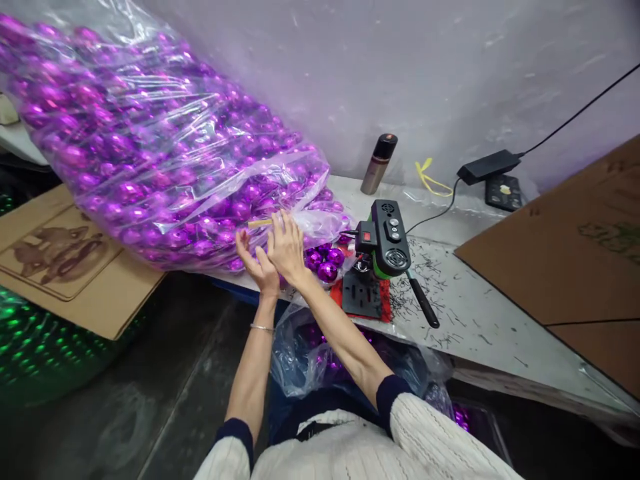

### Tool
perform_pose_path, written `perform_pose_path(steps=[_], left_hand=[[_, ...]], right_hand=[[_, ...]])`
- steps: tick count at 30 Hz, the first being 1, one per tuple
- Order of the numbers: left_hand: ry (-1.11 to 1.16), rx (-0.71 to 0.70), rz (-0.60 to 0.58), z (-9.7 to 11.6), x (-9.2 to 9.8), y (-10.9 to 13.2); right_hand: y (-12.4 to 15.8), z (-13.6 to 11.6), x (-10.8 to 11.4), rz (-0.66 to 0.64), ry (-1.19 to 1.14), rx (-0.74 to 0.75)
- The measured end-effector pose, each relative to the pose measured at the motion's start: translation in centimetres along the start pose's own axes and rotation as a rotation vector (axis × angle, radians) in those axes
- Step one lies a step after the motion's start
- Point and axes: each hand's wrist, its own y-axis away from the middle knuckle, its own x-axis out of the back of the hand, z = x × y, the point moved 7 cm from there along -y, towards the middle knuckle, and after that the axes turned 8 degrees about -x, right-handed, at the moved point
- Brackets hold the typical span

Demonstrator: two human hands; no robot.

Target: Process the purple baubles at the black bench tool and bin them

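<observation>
A huge clear plastic bag [200, 133] of shiny purple baubles leans across the bench on the left. My left hand [260, 270] is at its lower edge, palm turned up and fingers apart, with nothing seen in it. Against it, my right hand [287, 247] lies back upward with fingers stretched out by the bag's gathered plastic mouth. A short yellowish strip [260, 223] shows beside the right fingertips; whether they touch it I cannot tell. Several loose purple baubles [327, 271] sit just right of my hands.
Close on the right stands a small black-and-green bench drill [393, 237] with a lever handle [424, 303], dark shavings around it. Behind are a spray can [379, 163], yellow tie [433, 180] and power adapter [490, 167]. Cardboard [565, 253] leans right; another carton [100, 293] lies left.
</observation>
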Motion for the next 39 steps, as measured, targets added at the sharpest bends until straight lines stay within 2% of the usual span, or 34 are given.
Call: perform_pose_path(steps=[3, 5, 7, 10, 13, 16, 19, 24, 26, 28, 29, 31, 35, 39], left_hand=[[0.010, -0.074, 0.091, 3.2, 2.2, 4.7], [0.088, -0.140, 0.037, 4.5, 2.7, 7.4], [0.182, -0.189, -0.097, 5.3, 2.2, 9.3], [0.187, -0.242, -0.391, 6.1, -0.6, 10.2], [0.023, -0.247, -0.643, 6.4, -4.5, 9.8], [-0.213, -0.173, -0.750, 5.6, -7.2, 9.3], [-0.322, -0.157, -0.807, 5.5, -8.4, 9.8], [-0.244, -0.171, -0.900, 5.9, -8.6, 11.3], [-0.095, -0.147, -0.836, 6.1, -7.6, 11.2], [0.083, -0.049, -0.752, 5.9, -5.9, 11.3], [0.168, 0.014, -0.734, 5.8, -5.0, 11.7], [0.308, 0.099, -0.781, 6.0, -3.3, 13.4], [0.367, 0.063, -0.971, 7.7, -0.3, 17.6], [0.444, 0.092, -1.014, 8.8, 0.4, 20.2]], right_hand=[[3.7, 0.7, 1.5, -0.003, -0.063, 0.048], [6.7, 2.0, 2.6, -0.051, -0.149, 0.103], [10.1, 4.1, 4.1, -0.086, -0.236, 0.107], [15.3, 7.9, 7.1, -0.061, -0.304, 0.001], [20.4, 10.2, 9.4, -0.119, -0.300, -0.066], [24.5, 11.7, 10.7, -0.165, -0.262, -0.149], [27.1, 12.6, 11.3, -0.172, -0.215, -0.160], [28.5, 14.1, 11.7, -0.172, -0.153, -0.143], [28.4, 14.2, 12.0, -0.180, -0.154, -0.140], [27.9, 14.0, 12.3, -0.187, -0.198, -0.160], [27.6, 13.8, 12.4, -0.187, -0.242, -0.195], [26.9, 13.8, 12.4, -0.174, -0.378, -0.327], [26.1, 14.6, 11.6, -0.095, -0.667, -0.628], [25.5, 15.8, 11.1, -0.018, -0.740, -0.752]])
